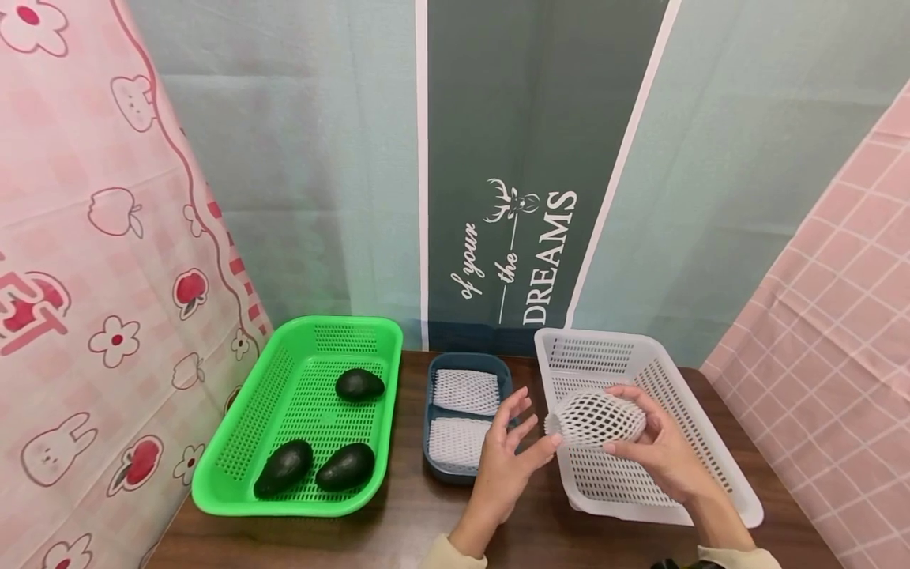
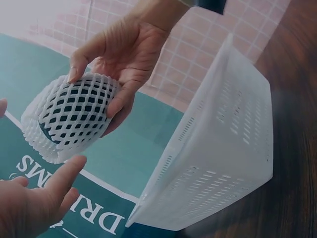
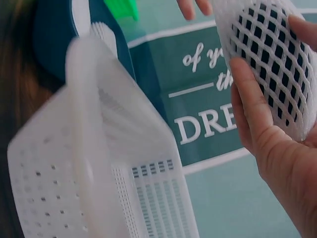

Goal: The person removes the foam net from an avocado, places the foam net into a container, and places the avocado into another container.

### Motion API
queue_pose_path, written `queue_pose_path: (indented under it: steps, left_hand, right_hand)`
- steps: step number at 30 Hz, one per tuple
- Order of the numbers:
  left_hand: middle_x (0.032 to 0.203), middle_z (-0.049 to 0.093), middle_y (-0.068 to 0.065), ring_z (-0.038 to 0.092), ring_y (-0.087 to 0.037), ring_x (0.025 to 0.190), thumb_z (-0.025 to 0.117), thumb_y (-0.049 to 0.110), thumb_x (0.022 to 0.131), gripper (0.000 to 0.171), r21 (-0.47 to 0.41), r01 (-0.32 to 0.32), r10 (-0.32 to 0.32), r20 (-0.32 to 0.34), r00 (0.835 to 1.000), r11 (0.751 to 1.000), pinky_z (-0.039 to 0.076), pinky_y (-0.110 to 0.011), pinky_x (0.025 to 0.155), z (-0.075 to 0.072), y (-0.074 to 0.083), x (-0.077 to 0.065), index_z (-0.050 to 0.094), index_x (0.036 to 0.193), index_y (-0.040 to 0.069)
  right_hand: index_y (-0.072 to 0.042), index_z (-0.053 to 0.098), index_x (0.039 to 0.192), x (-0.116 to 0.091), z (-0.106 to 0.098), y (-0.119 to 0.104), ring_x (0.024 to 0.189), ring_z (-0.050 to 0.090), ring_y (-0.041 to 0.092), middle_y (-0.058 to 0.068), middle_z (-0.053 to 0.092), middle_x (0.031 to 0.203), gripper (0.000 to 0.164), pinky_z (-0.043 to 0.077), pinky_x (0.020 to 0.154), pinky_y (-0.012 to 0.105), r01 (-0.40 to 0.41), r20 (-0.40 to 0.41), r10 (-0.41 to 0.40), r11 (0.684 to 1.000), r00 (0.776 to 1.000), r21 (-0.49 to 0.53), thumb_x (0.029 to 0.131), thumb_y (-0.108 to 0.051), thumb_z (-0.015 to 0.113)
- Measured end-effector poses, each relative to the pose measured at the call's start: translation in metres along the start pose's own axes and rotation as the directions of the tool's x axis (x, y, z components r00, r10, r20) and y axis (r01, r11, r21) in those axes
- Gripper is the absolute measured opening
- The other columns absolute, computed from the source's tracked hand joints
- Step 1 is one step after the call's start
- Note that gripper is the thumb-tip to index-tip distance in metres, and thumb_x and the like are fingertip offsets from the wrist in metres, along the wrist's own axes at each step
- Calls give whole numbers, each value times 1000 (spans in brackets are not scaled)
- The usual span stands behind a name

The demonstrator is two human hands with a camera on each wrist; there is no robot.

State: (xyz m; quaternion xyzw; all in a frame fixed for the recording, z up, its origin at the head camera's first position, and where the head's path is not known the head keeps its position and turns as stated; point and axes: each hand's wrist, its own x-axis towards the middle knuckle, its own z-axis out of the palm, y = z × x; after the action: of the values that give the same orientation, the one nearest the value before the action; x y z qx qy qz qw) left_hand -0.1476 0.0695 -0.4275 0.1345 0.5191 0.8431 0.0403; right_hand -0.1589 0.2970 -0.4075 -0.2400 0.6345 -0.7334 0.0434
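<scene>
My right hand (image 1: pixel 664 450) grips an avocado in a white foam net (image 1: pixel 600 419) above the white basket, its thumb and fingers round one end. Dark skin shows through the mesh in the left wrist view, and the net's loose end (image 2: pixel 37 141) reaches past the fruit toward my left hand. That left hand (image 1: pixel 506 462) is spread with fingers apart, its thumb tip right at this loose end. Between the two baskets, a dark blue divided box (image 1: pixel 469 361) holds flat white foam nets (image 1: pixel 465 393) in both compartments.
A green basket (image 1: pixel 242 431) on the left has avocados lying in it, one toward the back (image 1: pixel 359 385) and two at the front. The white basket (image 1: pixel 711 442) stands on the right of the brown wooden table (image 1: pixel 398 529). Printed curtains hang behind and at both sides.
</scene>
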Motion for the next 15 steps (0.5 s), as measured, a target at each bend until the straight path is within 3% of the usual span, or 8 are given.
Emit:
queue_pose_path:
  steps: [3,5,15]
  left_hand:
    - [130,35,-5,38,-28,118,69,13,78,57,-99,70,-70,-2,998,993,48,-42,70,-2,3,-1,43,128,23]
    - [130,35,-6,39,-29,118,68,13,79,54,-120,89,-89,1,996,989,48,-43,69,-4,4,0,44,127,21]
    - [127,34,-12,50,-28,106,61,13,84,46,-104,74,-64,91,994,992,48,-47,65,-17,12,-1,44,127,16]
  right_hand:
    - [5,31,126,-2,10,1,98,54,23,19,37,118,65,48,75,38,24,-33,-24,1000,999,-6,70,25,55]
    - [5,30,126,-3,16,2,98,54,22,20,35,119,65,47,75,37,34,-58,-35,999,998,-19,70,25,56]
    - [3,33,126,-7,46,14,94,56,21,19,40,117,66,50,70,36,38,-140,-48,996,989,-76,69,20,62]
